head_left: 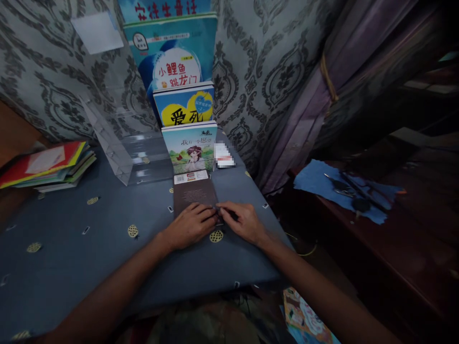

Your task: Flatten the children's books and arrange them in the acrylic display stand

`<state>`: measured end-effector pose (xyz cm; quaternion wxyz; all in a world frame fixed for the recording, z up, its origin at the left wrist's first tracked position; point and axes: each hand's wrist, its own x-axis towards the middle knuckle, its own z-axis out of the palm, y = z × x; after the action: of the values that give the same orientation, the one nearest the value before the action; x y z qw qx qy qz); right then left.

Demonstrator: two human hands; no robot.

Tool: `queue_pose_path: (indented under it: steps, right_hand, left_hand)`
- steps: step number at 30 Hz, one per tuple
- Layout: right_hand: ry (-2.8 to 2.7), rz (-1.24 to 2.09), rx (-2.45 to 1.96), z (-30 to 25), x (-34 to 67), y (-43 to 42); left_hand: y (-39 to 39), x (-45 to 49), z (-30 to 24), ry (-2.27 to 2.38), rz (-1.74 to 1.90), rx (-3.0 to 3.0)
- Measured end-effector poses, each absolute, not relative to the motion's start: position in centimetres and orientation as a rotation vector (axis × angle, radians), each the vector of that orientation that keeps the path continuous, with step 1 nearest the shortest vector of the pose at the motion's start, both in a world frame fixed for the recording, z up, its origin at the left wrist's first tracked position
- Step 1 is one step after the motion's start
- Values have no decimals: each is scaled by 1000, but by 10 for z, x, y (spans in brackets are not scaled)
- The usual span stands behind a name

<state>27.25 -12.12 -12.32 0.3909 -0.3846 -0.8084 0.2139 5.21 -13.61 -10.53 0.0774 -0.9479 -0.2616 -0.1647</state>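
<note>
A small dark brown book (193,193) lies on the blue-grey tablecloth, its white barcode strip at the far end. Across its near part rests my left hand (195,222), palm down with the fingers stretched out. My right hand (240,220) is at the book's lower right edge, thumb and forefinger closed together there, close to the left fingertips. Just beyond, a book with a cartoon girl on its cover (193,150) stands in the front tier of a clear stepped display rack (107,143).
More picture books (175,62) stand in higher tiers against the patterned wallpaper. A stack of colourful books (53,165) lies at the left. Right of the table, a dark red surface carries a blue cloth (311,184) with tools. A picture book (304,315) lies below the table edge.
</note>
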Motion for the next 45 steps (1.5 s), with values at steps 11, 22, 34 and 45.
queue_pose_path:
  steps: [11,22,34,45]
  right_hand:
    - [-2062,516,-926,-119,272,-126]
    - [-2076,506,-895,-121,272,-125]
    - [-2127,494,-864,-123,273,-126]
    - [-2118,465,-813,-119,272,-127]
  left_hand:
    - [-144,53,-106,-723,-423,-2823]
    - [-147,53,-105,-752,-428,-2831]
    - [-154,50,-107,-817,-407,-2842]
    - [-168,34,-102,-855,-529,-2691]
